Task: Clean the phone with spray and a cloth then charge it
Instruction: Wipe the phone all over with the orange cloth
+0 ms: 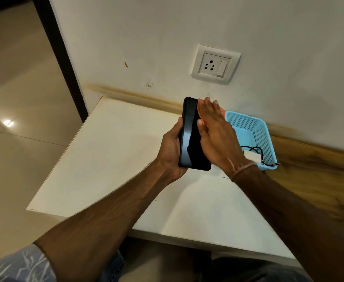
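A black phone [189,139] is held above a white table [110,151], screen up and dark. The left hand [170,151] grips it from underneath, thumb curled along its left edge. The right hand [215,131] lies flat on the glass with straight fingers held together, covering the right half of the screen. Behind that hand a light-blue mesh basket [262,129] sits on the table against the wall, holding a white charger plug [251,155] and a black cable [252,148]. The wrist hides the basket's near-left corner. A white wall socket [215,64] with a switch sits above. A wood-grain surface [319,174] runs off to the right. Whether anything lies under the right palm cannot be told.
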